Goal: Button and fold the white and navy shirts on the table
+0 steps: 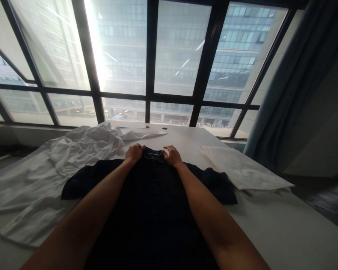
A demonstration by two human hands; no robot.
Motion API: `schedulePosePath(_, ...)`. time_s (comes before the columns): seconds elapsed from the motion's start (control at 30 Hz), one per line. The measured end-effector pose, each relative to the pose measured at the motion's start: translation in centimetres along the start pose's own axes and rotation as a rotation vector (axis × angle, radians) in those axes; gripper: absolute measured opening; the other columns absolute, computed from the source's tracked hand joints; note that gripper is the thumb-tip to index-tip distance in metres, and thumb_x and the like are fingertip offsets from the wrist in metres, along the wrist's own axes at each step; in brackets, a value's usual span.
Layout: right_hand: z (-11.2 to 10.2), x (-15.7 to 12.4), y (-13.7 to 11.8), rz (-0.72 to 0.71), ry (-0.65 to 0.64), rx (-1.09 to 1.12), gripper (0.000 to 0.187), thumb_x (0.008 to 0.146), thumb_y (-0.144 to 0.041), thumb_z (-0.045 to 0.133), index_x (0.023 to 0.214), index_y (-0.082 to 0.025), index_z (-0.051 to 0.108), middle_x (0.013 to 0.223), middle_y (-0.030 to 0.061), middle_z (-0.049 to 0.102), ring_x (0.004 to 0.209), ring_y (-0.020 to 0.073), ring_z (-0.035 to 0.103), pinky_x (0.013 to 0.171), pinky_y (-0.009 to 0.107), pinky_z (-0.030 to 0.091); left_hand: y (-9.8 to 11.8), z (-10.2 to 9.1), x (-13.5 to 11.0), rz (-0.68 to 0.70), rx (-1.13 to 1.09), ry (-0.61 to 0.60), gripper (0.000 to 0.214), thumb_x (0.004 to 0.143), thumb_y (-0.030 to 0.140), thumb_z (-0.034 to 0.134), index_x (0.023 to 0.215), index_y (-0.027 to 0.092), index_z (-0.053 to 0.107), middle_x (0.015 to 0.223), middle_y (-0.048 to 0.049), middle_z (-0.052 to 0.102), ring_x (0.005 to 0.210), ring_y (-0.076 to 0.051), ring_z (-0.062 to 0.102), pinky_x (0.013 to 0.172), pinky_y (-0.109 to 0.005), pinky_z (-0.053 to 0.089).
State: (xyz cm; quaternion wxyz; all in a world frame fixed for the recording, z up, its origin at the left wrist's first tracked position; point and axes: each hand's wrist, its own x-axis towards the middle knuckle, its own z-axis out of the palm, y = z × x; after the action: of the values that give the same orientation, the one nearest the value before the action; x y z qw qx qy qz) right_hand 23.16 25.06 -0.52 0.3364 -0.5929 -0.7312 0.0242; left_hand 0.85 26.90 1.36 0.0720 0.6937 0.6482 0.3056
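A dark short-sleeved shirt (pixel 154 210) lies spread on the white table (pixel 273 213), its collar at the far end and its sleeves out to both sides. My left hand (pixel 134 153) pinches the left end of the collar (pixel 154 153) between thumb and fingers. At the collar's right end, my right hand (pixel 172 155) is closed on the cloth, thumb toward the middle. Both arms reach forward over the shirt and cover parts of it. The lower part of the shirt is very dark, so its folds hardly show.
Crumpled white cloth (pixel 73 153) covers much of the table's left side. On the right lies a flat, folded white cloth or sheet (pixel 245 167). Windows with dark frames (pixel 152 56) rise behind the table, and a blue-grey curtain (pixel 281 93) hangs at the right.
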Motion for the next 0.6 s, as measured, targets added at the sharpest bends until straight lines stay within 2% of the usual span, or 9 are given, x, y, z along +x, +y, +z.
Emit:
schedulePosePath(0.07, -0.3, -0.3, -0.5, -0.088, -0.098, -0.018, 0.038, 0.092, -0.042, 0.057, 0.121, -0.02, 0.068, 0.127, 0.0099, 0.064, 0.12, 0.0231, 0.056, 0.106, 0.034, 0.04, 0.2, -0.2, 0.0, 0.031, 0.062, -0.031, 0.034, 0.093, 0.039, 0.054, 0.114, 0.014, 0.066, 0.117, -0.015, 0.068, 0.11, -0.029, 0.062, 0.09, -0.035, 0.048)
schedulePosePath(0.13, -0.4, -0.5, -0.6, -0.118, -0.253, -0.027, 0.043, 0.089, -0.05, 0.059, 0.121, -0.023, 0.068, 0.131, 0.0081, 0.062, 0.124, 0.0233, 0.053, 0.108, 0.034, 0.038, 0.2, -0.6, -0.5, 0.125, 0.116, -0.047, 0.039, 0.094, 0.04, 0.052, 0.122, 0.014, 0.062, 0.127, -0.0148, 0.063, 0.119, -0.029, 0.058, 0.096, -0.036, 0.046)
schedulePosePath(0.23, -0.2, -0.7, -0.2, -0.077, -0.39, -0.091, 0.055, 0.091, -0.056, 0.054, 0.134, -0.023, 0.06, 0.148, 0.007, 0.049, 0.138, 0.0246, 0.04, 0.116, 0.038, 0.027, -0.4, -1.4, -1.8, 0.317, 0.213, -0.136, 0.048, 0.094, 0.042, 0.05, 0.134, 0.017, 0.055, 0.141, -0.0127, 0.055, 0.13, -0.029, 0.049, 0.107, -0.037, 0.038)
schedulePosePath(0.3, 0.1, -0.8, 0.1, -0.043, -0.436, -0.126, 0.06, 0.095, -0.058, 0.045, 0.144, -0.024, 0.049, 0.156, 0.0054, 0.036, 0.144, 0.024, 0.03, 0.119, 0.042, 0.019, -1.4, -2.2, -2.9, 0.358, 0.282, -0.229, 0.057, 0.093, 0.047, 0.049, 0.142, 0.018, 0.048, 0.151, -0.0128, 0.044, 0.138, -0.03, 0.041, 0.112, -0.04, 0.032)
schedulePosePath(0.4, 0.4, -1.0, 0.1, -0.019, -0.481, -0.156, 0.061, 0.099, -0.058, 0.033, 0.151, -0.028, 0.037, 0.161, 0.003, 0.024, 0.148, 0.0233, 0.02, 0.12, 0.046, 0.014, -3.9, -3.9, -4.2, 0.253, 0.353, -0.335, 0.066, 0.094, 0.053, 0.04, 0.148, 0.016, 0.04, 0.158, -0.0149, 0.031, 0.145, -0.033, 0.029, 0.116, -0.05, 0.023)
schedulePosePath(0.47, 0.4, -1.1, -0.4, -0.018, -0.476, -0.215, 0.059, 0.1, -0.057, 0.031, 0.151, -0.029, 0.036, 0.161, 0.0029, 0.024, 0.148, 0.0259, 0.02, 0.119, 0.051, 0.012, -5.9, -5.5, -4.9, 0.168, 0.381, -0.369, 0.066, 0.094, 0.052, 0.036, 0.148, 0.015, 0.041, 0.158, -0.0161, 0.029, 0.147, -0.033, 0.024, 0.116, -0.054, 0.019)
schedulePosePath(0.53, 0.1, -1.4, -1.2, -0.024, -0.423, -0.312, 0.059, 0.098, -0.058, 0.034, 0.15, -0.029, 0.039, 0.16, 0.005, 0.026, 0.147, 0.0312, 0.022, 0.117, 0.056, 0.009, -8.0, -7.4, -5.3, 0.101, 0.393, -0.371, 0.064, 0.092, 0.051, 0.04, 0.144, 0.015, 0.046, 0.156, -0.0173, 0.033, 0.145, -0.035, 0.027, 0.116, -0.054, 0.019)
schedulePosePath(0.6, -0.6, -2.0, -1.9, -0.034, -0.332, -0.394, 0.061, 0.097, -0.059, 0.038, 0.148, -0.026, 0.043, 0.157, 0.0105, 0.034, 0.143, 0.0352, 0.028, 0.116, 0.058, 0.009, -9.7, -9.4, -5.6, 0.066, 0.367, -0.355, 0.06, 0.087, 0.049, 0.048, 0.135, 0.015, 0.056, 0.149, -0.0188, 0.045, 0.139, -0.036, 0.039, 0.113, -0.05, 0.027)
